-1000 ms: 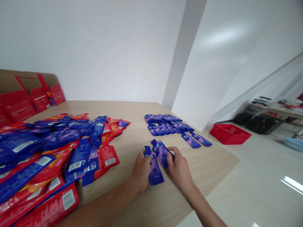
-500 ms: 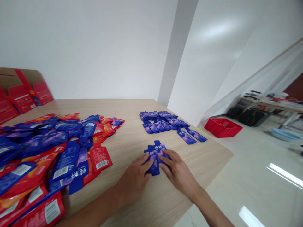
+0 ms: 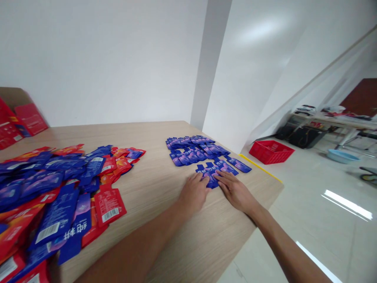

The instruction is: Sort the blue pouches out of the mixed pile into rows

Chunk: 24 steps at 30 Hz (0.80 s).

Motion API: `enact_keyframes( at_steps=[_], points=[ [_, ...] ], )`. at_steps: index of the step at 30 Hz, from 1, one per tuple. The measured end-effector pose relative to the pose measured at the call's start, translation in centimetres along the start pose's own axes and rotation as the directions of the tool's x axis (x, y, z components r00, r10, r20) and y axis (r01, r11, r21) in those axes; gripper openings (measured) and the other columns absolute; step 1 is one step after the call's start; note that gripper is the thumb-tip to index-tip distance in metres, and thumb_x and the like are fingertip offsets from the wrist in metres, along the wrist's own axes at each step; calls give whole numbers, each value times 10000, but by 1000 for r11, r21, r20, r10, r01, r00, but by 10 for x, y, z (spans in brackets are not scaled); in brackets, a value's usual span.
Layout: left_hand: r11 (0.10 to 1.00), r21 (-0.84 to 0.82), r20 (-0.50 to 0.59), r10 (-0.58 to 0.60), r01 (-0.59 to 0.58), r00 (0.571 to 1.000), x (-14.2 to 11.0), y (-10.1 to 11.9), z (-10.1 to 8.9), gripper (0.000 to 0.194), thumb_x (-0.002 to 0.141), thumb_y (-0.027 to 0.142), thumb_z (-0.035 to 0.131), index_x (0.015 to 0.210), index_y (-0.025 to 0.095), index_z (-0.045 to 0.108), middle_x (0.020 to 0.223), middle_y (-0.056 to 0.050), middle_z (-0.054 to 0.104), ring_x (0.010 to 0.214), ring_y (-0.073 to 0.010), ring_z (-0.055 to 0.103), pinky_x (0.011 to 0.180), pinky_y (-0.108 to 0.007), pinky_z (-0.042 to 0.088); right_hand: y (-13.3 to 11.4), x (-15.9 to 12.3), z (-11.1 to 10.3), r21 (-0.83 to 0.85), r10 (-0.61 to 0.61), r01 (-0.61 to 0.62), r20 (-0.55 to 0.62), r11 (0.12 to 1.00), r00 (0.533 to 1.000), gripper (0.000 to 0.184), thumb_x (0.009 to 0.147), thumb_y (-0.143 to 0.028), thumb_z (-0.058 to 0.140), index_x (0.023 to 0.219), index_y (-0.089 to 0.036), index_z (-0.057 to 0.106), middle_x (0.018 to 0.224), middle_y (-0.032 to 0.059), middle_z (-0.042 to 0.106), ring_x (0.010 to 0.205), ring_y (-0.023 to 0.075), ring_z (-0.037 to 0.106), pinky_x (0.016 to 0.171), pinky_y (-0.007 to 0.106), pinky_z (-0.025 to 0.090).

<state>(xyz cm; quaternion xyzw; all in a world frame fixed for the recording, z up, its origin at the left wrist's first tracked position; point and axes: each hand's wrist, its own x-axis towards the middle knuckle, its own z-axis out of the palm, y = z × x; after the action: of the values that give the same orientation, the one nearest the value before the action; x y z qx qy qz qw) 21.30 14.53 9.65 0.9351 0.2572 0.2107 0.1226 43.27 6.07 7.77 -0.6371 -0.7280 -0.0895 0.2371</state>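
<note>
Pressing flat on two blue packets (image 3: 209,175) at the centre of the frame, the left hand (image 3: 193,193) and right hand (image 3: 235,191) lie side by side with fingers spread, gripping nothing. These packets sit on the wooden table (image 3: 165,220), touching the lower edge of a neat spread of blue packets (image 3: 196,151) just above. A loose heap of red and blue packets (image 3: 59,184) fills the left. A red basket (image 3: 271,151) stands on the floor at right.

Glossy, probably plastic-film blue sachets (image 3: 210,173) lie on a matt, smooth wood-grain table (image 3: 165,204).
</note>
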Motion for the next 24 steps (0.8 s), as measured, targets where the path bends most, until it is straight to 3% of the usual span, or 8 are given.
enact_keyframes(
  at_steps=[7,12,17,20,24],
  points=[
    [998,60,-17,23,-22,1000,27,0,11,368,1057,328,672,1393,179,656,1443,-131,675,1361,-323,631,1127,-575,529,29,4,-6,39,53,-53,19,998,998,494,1106,-341,397,1420,-185,745,1548,159,648,1493,332,572,1264,586,453],
    [996,64,-2,58,-57,998,33,-1,15,462,1073,310,624,1511,174,569,1601,-170,560,1497,-364,517,1195,-617,457,37,5,-7,47,58,-59,24,997,998,511,1094,-309,370,1428,-196,739,1558,141,643,1516,320,547,1264,591,453],
    [994,27,32,109,-110,994,29,-2,10,462,1083,205,498,1537,144,548,1590,-200,577,1492,-334,528,1224,-536,442,42,7,-3,37,65,-65,22,997,998,530,1082,-275,342,1425,-179,734,1543,142,657,1503,315,563,1275,593,436],
    [995,5,30,100,-100,995,22,2,7,544,1063,218,500,1590,88,479,1666,-262,480,1567,-367,443,1279,-528,384,47,7,2,7,83,-83,4,996,997,547,1072,-275,325,1402,-134,737,1531,174,662,1507,331,556,1267,596,441],
    [995,-15,37,103,-103,994,-10,14,-3,617,1048,244,514,1615,21,419,1702,-328,387,1622,-411,352,1300,-524,365,53,4,9,-52,83,-83,-10,995,997,585,1079,-375,315,1430,-112,702,1527,191,663,1502,342,559,1281,575,424]
  ],
)
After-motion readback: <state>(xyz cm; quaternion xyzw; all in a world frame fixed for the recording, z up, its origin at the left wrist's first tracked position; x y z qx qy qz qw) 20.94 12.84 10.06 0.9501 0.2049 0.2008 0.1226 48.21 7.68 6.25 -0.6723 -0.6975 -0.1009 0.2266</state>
